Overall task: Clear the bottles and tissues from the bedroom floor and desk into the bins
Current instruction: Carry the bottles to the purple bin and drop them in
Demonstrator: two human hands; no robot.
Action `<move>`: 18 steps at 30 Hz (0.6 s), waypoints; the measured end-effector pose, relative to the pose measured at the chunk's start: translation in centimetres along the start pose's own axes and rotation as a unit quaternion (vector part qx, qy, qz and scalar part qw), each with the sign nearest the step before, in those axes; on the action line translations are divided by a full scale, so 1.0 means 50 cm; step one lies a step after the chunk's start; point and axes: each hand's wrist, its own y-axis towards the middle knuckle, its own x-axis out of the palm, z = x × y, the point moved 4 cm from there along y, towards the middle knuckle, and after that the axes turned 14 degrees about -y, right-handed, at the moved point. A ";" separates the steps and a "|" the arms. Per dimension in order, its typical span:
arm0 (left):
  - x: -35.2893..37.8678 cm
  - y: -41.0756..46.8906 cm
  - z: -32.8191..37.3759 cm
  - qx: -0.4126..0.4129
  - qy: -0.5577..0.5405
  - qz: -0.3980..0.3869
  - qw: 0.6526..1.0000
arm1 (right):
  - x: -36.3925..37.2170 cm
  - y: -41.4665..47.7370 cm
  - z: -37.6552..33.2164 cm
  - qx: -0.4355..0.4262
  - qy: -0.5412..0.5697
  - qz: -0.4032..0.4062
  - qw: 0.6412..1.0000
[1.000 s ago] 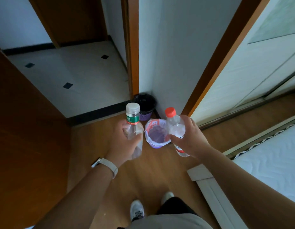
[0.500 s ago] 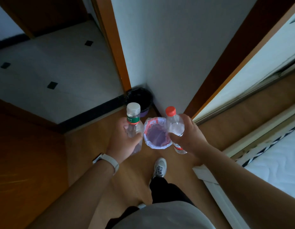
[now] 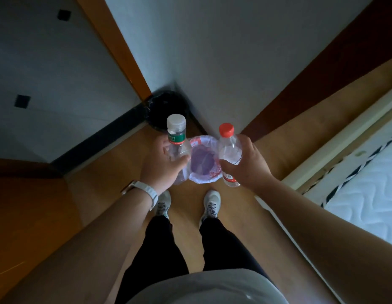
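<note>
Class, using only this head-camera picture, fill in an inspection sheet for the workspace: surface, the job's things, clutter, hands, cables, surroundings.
Surface: wooden floor, bare around the bins.
Job's things: white-capped bottle and red-capped bottle, both upright and capped; white-lined bin open on the floor between them in the picture; black bin behind it in the corner.
Clutter: nothing seen on the visible floor.
Hands: left hand grips the white-capped bottle; right hand grips the red-capped bottle; both held above, on either side of the lined bin.
Cables: nothing seen.
Surroundings: mattress at right, tiled floor beyond the doorway, white shoes just short of the bin.
</note>
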 end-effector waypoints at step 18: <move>0.183 0.350 -0.470 -0.029 0.067 -0.095 0.993 | 0.475 0.268 0.199 0.121 0.046 0.017 0.991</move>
